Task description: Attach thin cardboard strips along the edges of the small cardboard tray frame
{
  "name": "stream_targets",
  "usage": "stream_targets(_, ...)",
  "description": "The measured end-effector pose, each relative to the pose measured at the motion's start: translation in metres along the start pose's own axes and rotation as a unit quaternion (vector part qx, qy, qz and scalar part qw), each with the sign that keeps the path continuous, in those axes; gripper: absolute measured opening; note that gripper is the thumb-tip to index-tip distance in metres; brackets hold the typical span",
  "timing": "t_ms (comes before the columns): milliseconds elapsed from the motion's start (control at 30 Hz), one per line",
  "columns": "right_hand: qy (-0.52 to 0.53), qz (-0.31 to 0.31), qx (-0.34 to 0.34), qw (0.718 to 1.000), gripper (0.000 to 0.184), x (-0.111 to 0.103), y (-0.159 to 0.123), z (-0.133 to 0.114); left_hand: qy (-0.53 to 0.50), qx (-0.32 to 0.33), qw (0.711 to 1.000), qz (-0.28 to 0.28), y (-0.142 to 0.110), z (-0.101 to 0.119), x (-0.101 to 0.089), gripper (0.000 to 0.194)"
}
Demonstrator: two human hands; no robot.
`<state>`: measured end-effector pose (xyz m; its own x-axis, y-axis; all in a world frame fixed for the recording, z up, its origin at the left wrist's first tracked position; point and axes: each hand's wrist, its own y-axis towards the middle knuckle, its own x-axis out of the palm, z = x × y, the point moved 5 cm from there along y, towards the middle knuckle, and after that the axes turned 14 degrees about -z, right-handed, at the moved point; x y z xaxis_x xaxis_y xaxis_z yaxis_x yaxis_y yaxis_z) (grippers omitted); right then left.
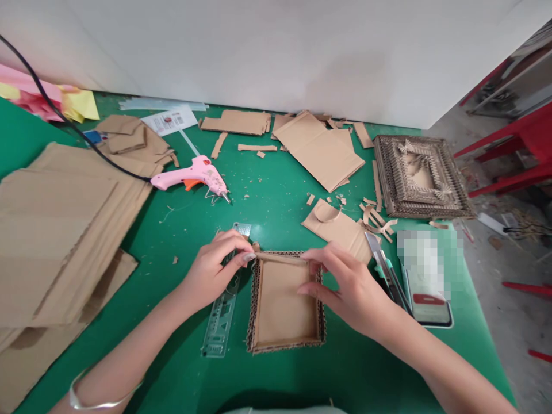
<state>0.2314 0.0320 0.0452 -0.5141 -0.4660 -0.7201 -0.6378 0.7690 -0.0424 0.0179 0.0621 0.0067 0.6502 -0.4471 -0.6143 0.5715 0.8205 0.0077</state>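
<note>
A shallow, square cardboard box (284, 310) with corrugated edges lies on the green table in front of me. A thin cardboard strip (282, 259) runs along its far wall. My left hand (224, 261) is closed, thumb and index finger pinching the strip's left end at the far left corner. At the far right corner, my right hand (340, 279) has its index finger touching the strip, while its thumb stays apart over the inside of the box. Beneath my left hand lies a clear plastic ruler (219, 322) with cut-out shapes.
A pink glue gun (194, 177) with a black cord lies behind my left hand. Cardboard sheets (56, 230) are stacked at left, with scraps (321, 152) at the back. A utility knife (386, 273), a phone (429, 305) and a layered cardboard frame (425, 175) are on the right.
</note>
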Motion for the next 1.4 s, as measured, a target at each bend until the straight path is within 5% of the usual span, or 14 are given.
stream_targets(167,-0.018,0.048,0.005,0.999,0.021,-0.002,-0.003,-0.001,0.004,0.014,1.0,-0.019,0.0,0.001,0.003,0.017)
stream_targets(367,-0.084,0.005,-0.053,0.995,0.012,0.001,0.002,-0.009,0.001,0.019,0.999,-0.028,-0.001,0.002,0.004,0.017)
stream_targets(700,-0.151,0.008,-0.091,0.984,0.026,0.004,0.002,-0.014,0.035,0.025,0.999,-0.027,-0.001,0.0,0.004,0.014)
stream_targets(1000,-0.087,0.026,-0.099,0.991,0.019,-0.007,-0.001,-0.013,0.044,0.006,0.999,0.018,-0.004,-0.008,-0.01,0.013)
stream_targets(1167,-0.07,0.067,-0.083,0.992,0.02,-0.002,-0.007,-0.002,0.042,0.022,0.999,-0.003,-0.003,-0.006,-0.006,0.013)
stream_targets(1400,-0.07,0.048,-0.053,0.995,0.02,0.002,-0.006,-0.001,0.043,0.021,0.999,-0.011,-0.002,-0.005,-0.003,0.014)
